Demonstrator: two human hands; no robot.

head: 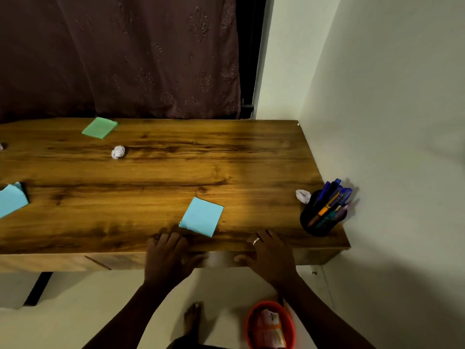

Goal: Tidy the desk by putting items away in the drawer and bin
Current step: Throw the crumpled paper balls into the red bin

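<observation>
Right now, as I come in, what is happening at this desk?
A person stands at the wooden desk, with the left hand and the right hand resting on its front edge; neither holds a loose item. On the desk lie a blue note, a green pad, a paper ball, another paper ball and a pen holder. The red bin on the floor already has something inside.

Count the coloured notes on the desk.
3: green note at the back, blue note by the front edge, folded blue note cut off at left; more may lie beyond view.
</observation>
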